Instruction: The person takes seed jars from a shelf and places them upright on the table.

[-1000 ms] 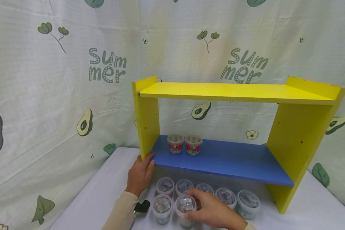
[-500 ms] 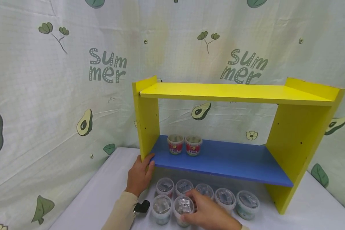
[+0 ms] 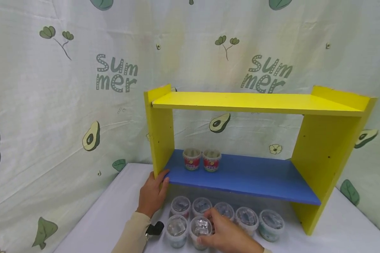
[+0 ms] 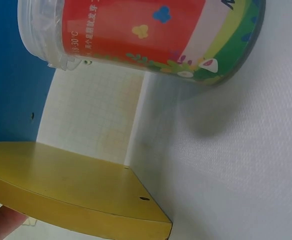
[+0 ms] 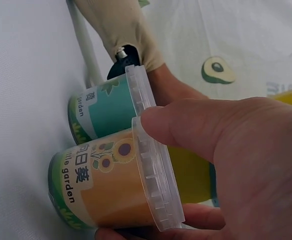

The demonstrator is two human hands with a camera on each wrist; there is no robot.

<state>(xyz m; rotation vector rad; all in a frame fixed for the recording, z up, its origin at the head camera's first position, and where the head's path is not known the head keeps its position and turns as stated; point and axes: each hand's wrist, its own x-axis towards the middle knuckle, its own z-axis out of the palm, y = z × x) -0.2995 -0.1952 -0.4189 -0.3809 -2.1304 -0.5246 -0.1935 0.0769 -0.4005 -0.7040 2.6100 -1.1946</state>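
Note:
My right hand holds an orange plastic tub with sunflowers on its label and a clear lid, thumb on the lid's rim and fingers on the far side. It stands on the white-covered table, close beside a teal tub to its left. My left hand grips the lower left side panel of the yellow and blue shelf unit, thumb at the blue board's front edge. Behind the front pair is a row of several lidded tubs, including a red one near the left panel.
Two red lidless tubs, a left one and a right one, stand on the left part of the blue board. A patterned cloth hangs behind. The yellow top board spans above.
My right hand has shifted slightly left with the orange tub, narrowing its gap to the teal tub. The left hand stays on the side panel.

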